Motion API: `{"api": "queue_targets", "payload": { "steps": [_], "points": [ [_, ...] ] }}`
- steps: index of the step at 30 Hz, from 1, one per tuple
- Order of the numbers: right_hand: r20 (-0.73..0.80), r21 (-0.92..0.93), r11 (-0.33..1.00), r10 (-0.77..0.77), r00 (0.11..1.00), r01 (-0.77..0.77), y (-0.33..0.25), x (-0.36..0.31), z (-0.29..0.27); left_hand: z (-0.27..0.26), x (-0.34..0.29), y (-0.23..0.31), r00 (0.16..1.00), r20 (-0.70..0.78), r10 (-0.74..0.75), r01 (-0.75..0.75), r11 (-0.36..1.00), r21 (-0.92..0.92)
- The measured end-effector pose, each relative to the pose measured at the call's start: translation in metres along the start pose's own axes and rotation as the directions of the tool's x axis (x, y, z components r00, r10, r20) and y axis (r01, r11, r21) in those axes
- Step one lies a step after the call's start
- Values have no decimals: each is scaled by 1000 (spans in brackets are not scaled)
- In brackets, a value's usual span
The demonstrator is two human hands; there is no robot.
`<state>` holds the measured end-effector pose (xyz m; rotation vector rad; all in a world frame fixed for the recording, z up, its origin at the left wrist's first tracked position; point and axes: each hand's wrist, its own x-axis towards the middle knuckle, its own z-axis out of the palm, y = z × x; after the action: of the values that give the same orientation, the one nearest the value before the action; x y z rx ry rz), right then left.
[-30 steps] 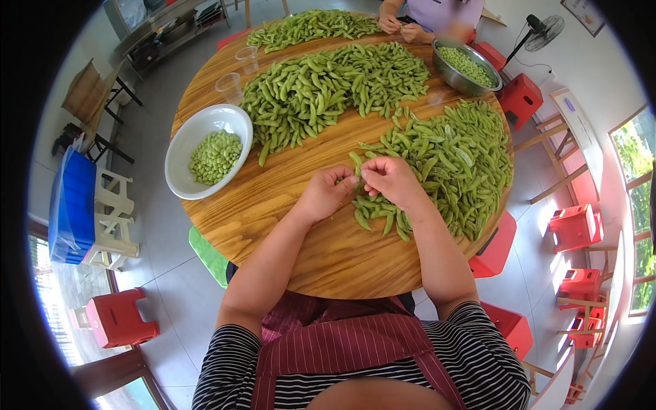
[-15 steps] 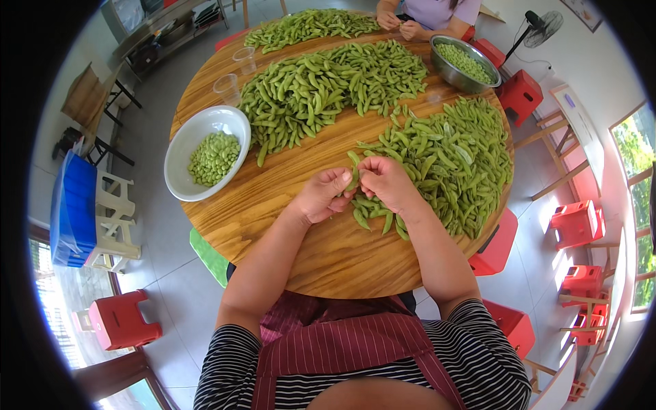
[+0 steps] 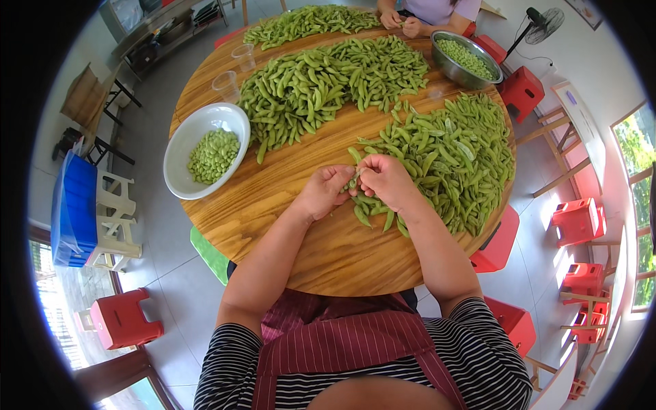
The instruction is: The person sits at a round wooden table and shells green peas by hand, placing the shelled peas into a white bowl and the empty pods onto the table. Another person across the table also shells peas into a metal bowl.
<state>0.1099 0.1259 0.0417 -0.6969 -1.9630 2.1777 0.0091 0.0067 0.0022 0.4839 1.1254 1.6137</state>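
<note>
Above the near part of the round wooden table [image 3: 287, 236], my left hand [image 3: 324, 193] and my right hand [image 3: 384, 182] meet, fingertips together. Between them is a green bean pod [image 3: 353, 180], mostly covered by the fingers; both hands are closed on it. Right beside my right hand spreads a heap of green pods [image 3: 451, 160], with a few loose ones under the hands. To the left, a white bowl [image 3: 176, 156] holds shelled green beans [image 3: 213, 156]. A larger pile of pods [image 3: 294, 89] lies farther back across the middle.
Two clear plastic cups [image 3: 225, 85] stand behind the white bowl. At the far right edge is a steel bowl [image 3: 447, 68] of shelled beans. Across the table, another person's hands [image 3: 403, 24] work near a far pile of pods [image 3: 311, 24]. Red stools [image 3: 126, 320] surround the table.
My right fingers have shifted slightly on the pod, and less of it shows above my fingertips now. The view has tilted very slightly; the bowls and piles stay put.
</note>
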Motion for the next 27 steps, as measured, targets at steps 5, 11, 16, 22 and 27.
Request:
{"api": "queue_targets", "payload": {
  "steps": [5, 11, 16, 22, 27],
  "points": [
    [26, 70, 997, 14, 1000, -16, 5, 4, -3, -6, 0, 3, 996, 79, -34, 38, 998, -57],
    [33, 165, 986, 26, 999, -31, 11, 8, -3, -7, 3, -2, 999, 23, -42, 44, 990, -131],
    [-75, 61, 997, -49, 996, 54, 9, 6, 2, -1, 0, 3, 997, -28, -65, 59, 985, -165],
    [-25, 65, 995, -77, 997, 79, 3, 1, 2, -1, 0, 2, 995, -56, -77, 76, 997, -20],
    [118, 172, 985, -3, 993, -18, 11, 9, -14, 8, -5, 10, 994, -86, -70, 72, 997, 19]
  ]
}}
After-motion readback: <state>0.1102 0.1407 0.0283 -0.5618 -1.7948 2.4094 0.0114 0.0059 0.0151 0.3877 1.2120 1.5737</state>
